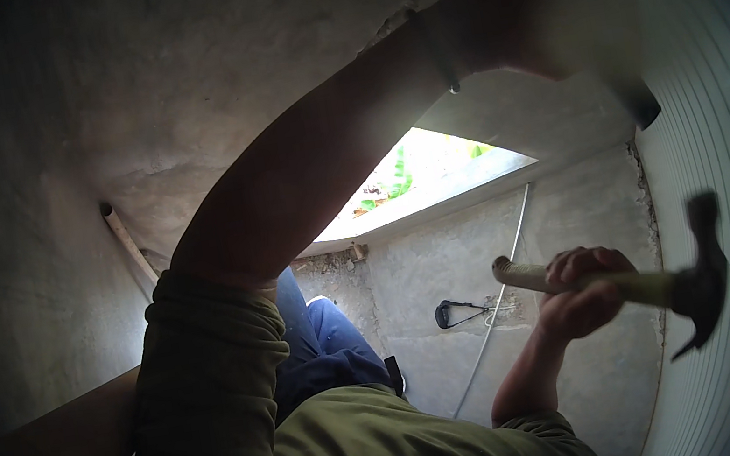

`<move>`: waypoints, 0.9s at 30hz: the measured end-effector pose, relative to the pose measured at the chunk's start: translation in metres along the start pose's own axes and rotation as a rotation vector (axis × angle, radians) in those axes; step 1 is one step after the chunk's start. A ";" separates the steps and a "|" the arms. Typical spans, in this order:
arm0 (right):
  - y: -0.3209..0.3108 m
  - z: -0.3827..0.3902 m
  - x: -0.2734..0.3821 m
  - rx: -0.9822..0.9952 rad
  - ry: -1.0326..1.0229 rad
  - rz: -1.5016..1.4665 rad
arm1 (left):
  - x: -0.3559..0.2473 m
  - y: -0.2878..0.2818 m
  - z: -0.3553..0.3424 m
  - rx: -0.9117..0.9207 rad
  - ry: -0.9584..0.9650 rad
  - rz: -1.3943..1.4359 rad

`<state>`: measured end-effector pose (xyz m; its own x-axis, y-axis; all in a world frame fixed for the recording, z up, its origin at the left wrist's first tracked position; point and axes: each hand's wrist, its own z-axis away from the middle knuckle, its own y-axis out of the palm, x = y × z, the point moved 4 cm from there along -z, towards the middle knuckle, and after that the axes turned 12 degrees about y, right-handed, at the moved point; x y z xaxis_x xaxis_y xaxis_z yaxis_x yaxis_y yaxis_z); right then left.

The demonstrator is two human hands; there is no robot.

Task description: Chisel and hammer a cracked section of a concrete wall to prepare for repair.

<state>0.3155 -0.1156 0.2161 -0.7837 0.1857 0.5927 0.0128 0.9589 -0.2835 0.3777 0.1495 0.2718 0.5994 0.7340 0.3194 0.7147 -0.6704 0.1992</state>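
Observation:
My right hand (586, 285), at the lower right, is closed round the middle of a claw hammer's handle. The claw hammer (707, 285) has a light wooden handle and a dark metal head, slightly blurred, near the white ribbed panel. Across the upper part of the view stretches my left arm, with a thin band at the wrist. My left hand (531, 14) is dark, hazy and curled, high up beside the panel. Just below it shows a short dark rounded end (639, 102) of something; its kind and how it is held are unclear.
The white ribbed panel (709, 129) runs down the right side. Rough grey walls surround a bright opening (431, 166). A thin white rod (491, 313) leans near a black strap-like loop (458, 311). At the left are a wooden pole (130, 244) and a broad brown beam (76, 441).

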 end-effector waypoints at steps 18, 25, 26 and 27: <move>0.023 -0.012 0.007 0.127 0.008 -0.004 | 0.006 -0.016 -0.026 -0.277 0.102 -0.007; 0.020 -0.017 0.010 0.140 0.000 0.028 | 0.007 -0.023 -0.030 -0.293 0.123 -0.011; 0.022 -0.019 0.012 0.147 -0.022 0.020 | 0.008 -0.024 -0.030 -0.323 0.127 0.023; 0.023 -0.020 0.015 0.154 -0.043 0.012 | 0.008 -0.024 -0.029 -0.322 0.129 0.019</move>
<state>0.3165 -0.0863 0.2332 -0.8100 0.1841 0.5568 -0.0709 0.9117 -0.4047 0.3550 0.1684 0.2966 0.5464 0.7152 0.4358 0.5415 -0.6986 0.4677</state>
